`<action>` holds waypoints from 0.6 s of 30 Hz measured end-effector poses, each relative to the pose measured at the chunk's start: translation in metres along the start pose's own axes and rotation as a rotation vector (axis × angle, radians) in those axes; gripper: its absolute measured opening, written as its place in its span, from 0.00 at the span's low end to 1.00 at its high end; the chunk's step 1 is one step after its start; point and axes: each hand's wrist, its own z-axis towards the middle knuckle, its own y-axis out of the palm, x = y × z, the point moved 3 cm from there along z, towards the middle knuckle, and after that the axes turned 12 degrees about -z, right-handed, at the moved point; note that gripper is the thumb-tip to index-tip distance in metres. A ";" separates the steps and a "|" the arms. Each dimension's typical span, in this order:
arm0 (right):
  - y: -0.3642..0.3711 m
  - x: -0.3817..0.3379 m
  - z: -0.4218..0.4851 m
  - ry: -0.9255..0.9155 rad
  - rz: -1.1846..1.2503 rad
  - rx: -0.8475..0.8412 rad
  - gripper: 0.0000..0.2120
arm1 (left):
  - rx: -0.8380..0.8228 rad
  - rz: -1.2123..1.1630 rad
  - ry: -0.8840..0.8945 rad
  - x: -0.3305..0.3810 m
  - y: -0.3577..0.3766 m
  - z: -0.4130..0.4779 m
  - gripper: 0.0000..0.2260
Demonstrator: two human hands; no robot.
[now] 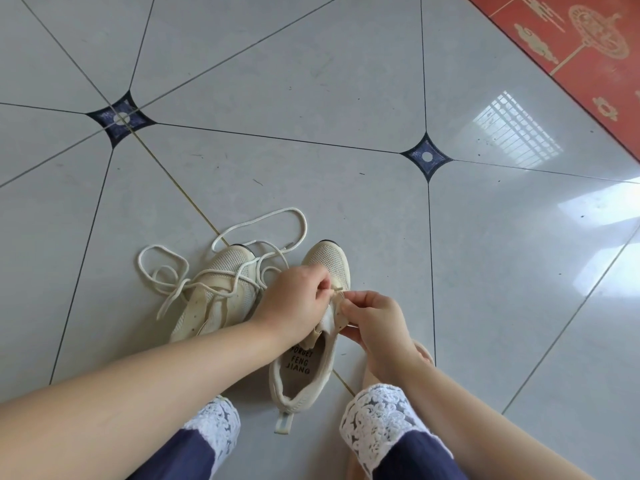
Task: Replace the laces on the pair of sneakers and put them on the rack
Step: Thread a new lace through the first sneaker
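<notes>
Right sneaker (327,258) stands on the tiled floor (277,98), just beside the left sneaker (230,259), over which a loose lace (263,218) lies. Left hand (294,299) pinches the lace tip (337,289) at the front eyelets; right hand (377,320) pinches the eyelet flap. Step: early threading. Whether the tip has entered a hole is unclear. The next move calls for drawing the lace through and crossing over.

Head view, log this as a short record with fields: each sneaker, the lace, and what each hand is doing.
left sneaker: on the tiled floor, loose lace across it and trailing
printed-insole sneaker: beside it, opening toward the person
left hand: pinches a lace tip at the eyelets
right hand: pinches the eyelet flap
rack: not in view
</notes>
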 end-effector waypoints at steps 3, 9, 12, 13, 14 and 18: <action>0.003 0.001 -0.002 -0.038 -0.041 0.036 0.06 | -0.005 -0.020 -0.024 -0.002 -0.001 0.001 0.03; 0.006 0.005 -0.004 -0.058 -0.045 0.084 0.06 | 0.034 -0.047 -0.010 -0.008 -0.001 -0.005 0.01; 0.006 0.008 -0.006 -0.063 -0.028 0.112 0.05 | 0.062 -0.068 -0.006 -0.012 -0.001 -0.005 0.02; 0.007 0.009 -0.007 -0.065 -0.018 0.111 0.05 | 0.072 -0.078 -0.009 -0.013 -0.001 -0.006 0.02; 0.007 0.009 -0.008 -0.065 -0.008 0.111 0.05 | 0.082 -0.087 -0.013 -0.013 -0.001 -0.006 0.02; 0.010 0.009 -0.011 -0.064 0.005 0.130 0.05 | 0.093 -0.115 -0.033 -0.017 -0.002 -0.007 0.02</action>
